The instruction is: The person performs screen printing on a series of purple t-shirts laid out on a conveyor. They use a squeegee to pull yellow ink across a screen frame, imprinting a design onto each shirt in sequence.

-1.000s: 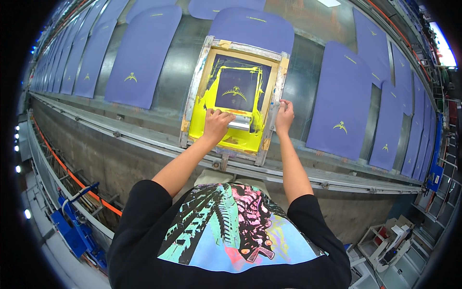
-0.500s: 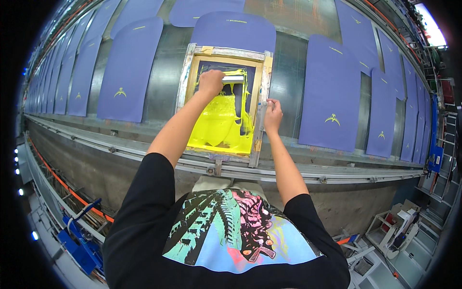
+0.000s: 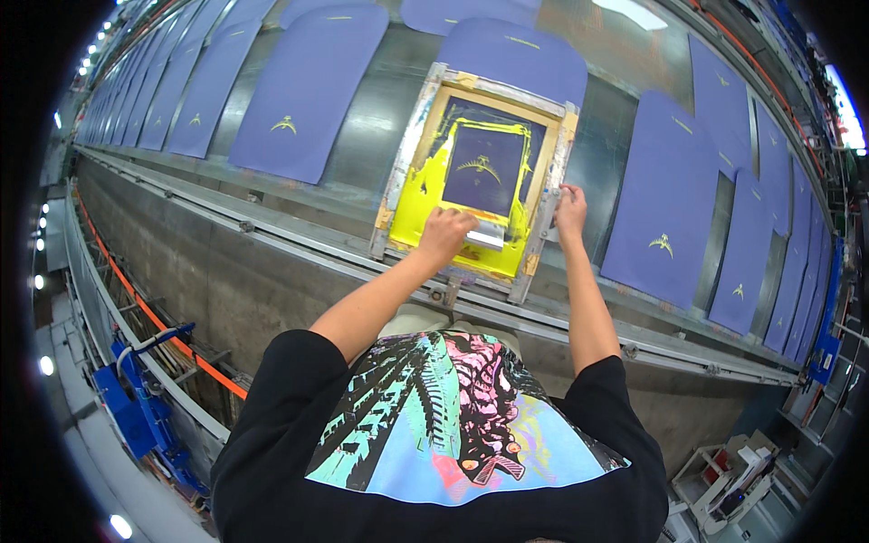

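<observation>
My left hand [image 3: 448, 233] is closed around a squeegee [image 3: 486, 236] with a pale blade, low inside a screen-printing frame [image 3: 391, 201]. Bright yellow ink [image 3: 415, 217] lies thick along the screen's near end and left side. Above the blade, the wiped mesh [image 3: 471, 149] looks dark, with a small yellow winged design and a thin ink border. At the frame's right side, my right hand [image 3: 569, 215] is closed with its fingertips at the outer edge. The frame rests over a purple panel [image 3: 520, 56], whose rounded far end sticks out beyond it.
More purple panels with yellow designs, such as one to the left [image 3: 308, 90] and one to the right [image 3: 665, 195], lie on the long metal table [image 3: 385, 118]. A metal rail [image 3: 317, 242] runs along its near edge. A white cart [image 3: 724, 480] stands lower right.
My left hand has drawn the squeegee from the screen's far end toward me, leaving the middle wiped and ink at the near end. My right hand stays at the frame. The view has turned.
</observation>
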`<action>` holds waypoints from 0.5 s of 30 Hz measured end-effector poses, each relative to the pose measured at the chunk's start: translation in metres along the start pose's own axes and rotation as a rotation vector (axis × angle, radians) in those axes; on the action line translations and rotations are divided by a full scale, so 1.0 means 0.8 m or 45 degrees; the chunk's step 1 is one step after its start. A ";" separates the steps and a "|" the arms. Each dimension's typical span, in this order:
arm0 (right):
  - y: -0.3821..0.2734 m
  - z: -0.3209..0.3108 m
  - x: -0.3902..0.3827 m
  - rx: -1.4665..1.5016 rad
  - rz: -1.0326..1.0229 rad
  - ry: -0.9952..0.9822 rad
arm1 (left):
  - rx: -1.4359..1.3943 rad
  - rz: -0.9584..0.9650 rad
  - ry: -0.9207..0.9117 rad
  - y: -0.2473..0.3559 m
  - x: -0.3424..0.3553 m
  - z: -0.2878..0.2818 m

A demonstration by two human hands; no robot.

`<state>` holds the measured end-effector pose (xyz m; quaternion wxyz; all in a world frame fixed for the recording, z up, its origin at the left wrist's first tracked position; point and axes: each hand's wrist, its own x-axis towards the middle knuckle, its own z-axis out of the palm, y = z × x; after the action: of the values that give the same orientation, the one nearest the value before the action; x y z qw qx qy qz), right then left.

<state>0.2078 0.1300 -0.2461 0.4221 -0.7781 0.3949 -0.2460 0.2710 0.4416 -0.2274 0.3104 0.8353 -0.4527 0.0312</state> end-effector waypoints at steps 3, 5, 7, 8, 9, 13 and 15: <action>-0.082 -0.044 -0.016 0.005 -0.030 0.005 | -0.034 -0.023 -0.105 0.051 -0.007 -0.105; -0.203 -0.093 0.001 -0.002 -0.113 0.034 | -0.082 -0.110 -0.119 0.112 0.038 -0.202; -0.355 -0.177 0.034 -0.022 -0.014 0.038 | -0.101 -0.158 -0.124 0.179 0.108 -0.311; -0.429 -0.219 0.052 -0.021 -0.011 0.039 | -0.093 -0.159 -0.120 0.217 0.152 -0.370; -0.505 -0.250 0.065 -0.011 -0.016 0.030 | -0.073 -0.169 -0.110 0.251 0.195 -0.429; -0.704 -0.320 0.130 0.184 -0.039 -0.059 | -0.022 -0.242 -0.035 0.329 0.340 -0.616; -0.747 -0.323 0.169 0.244 -0.071 -0.087 | -0.019 -0.306 -0.021 0.348 0.391 -0.655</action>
<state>0.3423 0.0974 0.4040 0.5009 -0.7528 0.3331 -0.2675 0.3589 0.3865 0.4355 0.3145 0.8814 -0.3520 -0.0164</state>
